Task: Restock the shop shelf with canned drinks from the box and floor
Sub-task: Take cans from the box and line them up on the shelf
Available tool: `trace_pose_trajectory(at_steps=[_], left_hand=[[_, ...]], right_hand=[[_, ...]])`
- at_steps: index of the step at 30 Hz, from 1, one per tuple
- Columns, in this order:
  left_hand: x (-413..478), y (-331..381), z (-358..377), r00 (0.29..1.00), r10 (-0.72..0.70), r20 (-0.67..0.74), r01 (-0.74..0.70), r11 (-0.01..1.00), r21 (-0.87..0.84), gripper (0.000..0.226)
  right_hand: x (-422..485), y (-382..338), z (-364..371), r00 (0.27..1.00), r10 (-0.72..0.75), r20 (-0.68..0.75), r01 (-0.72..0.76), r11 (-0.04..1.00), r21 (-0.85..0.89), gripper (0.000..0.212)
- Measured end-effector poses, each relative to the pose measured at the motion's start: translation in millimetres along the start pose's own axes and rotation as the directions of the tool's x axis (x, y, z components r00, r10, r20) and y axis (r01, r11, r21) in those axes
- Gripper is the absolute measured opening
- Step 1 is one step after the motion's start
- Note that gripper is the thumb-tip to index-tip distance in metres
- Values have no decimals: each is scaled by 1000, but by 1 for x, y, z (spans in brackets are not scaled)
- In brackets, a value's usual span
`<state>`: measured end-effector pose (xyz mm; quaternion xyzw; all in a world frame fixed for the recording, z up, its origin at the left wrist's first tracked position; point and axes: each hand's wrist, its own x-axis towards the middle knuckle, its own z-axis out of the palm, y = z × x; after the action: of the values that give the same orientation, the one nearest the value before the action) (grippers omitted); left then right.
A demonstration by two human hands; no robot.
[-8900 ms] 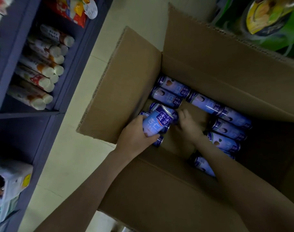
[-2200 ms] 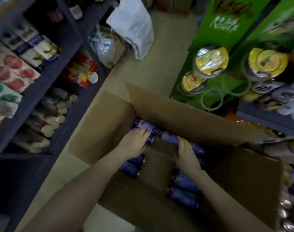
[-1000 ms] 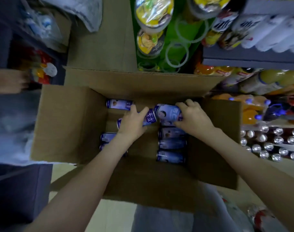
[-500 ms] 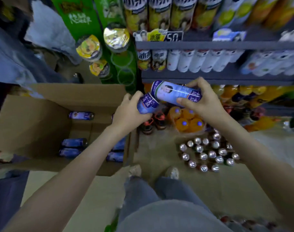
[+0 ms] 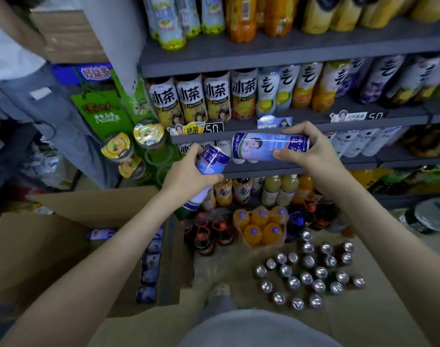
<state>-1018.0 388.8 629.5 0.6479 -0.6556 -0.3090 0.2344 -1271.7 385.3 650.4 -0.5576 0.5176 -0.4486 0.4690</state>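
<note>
We have a blue-and-white can in each hand, both held clear of the cardboard box [image 5: 38, 249] on our left and in front of the grey shelf [image 5: 254, 168]. Our right hand [image 5: 314, 151] is the nearer to the shelf: its fingers [image 5: 301, 128] curl over the top of the right can [image 5: 261, 146] and the thumb pinches it from below, near its right end. That can lies flat — long axis left to right, running along the shelf lip rather than pointing into it — so we judge it must be turned upright at the wrist before it can stand among the bottles. Our left hand [image 5: 189, 172] wraps round the middle of the left can [image 5: 212, 160], which is tilted, top up and to the right, just beside the other can's left end; we cannot tell if the two touch. Below, spare cans [image 5: 150, 271] lie in the box, and a cluster of floor cans [image 5: 309, 274] stands upright under our right arm, well apart from both hands.
</note>
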Motion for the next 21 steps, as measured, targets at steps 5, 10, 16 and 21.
trace_pose_trajectory(at_steps=[5,10,16,21], left_hand=[[10,23,-18,997,20,-72,-28,994,-109,52],[38,51,-51,981,86,-173,-126,965,-231,53],[76,82,-103,936,219,-276,-284,932,-225,62],[106,87,-150,896,274,-348,-374,889,-263,59]], right_hand=[[8,-30,-9,991,-127,-38,125,991,-46,31],[28,-74,-5,968,-250,-28,246,965,-94,36],[65,-131,15,894,-442,-71,439,897,-56,50],[116,-177,45,833,-534,-141,550,828,113,62]])
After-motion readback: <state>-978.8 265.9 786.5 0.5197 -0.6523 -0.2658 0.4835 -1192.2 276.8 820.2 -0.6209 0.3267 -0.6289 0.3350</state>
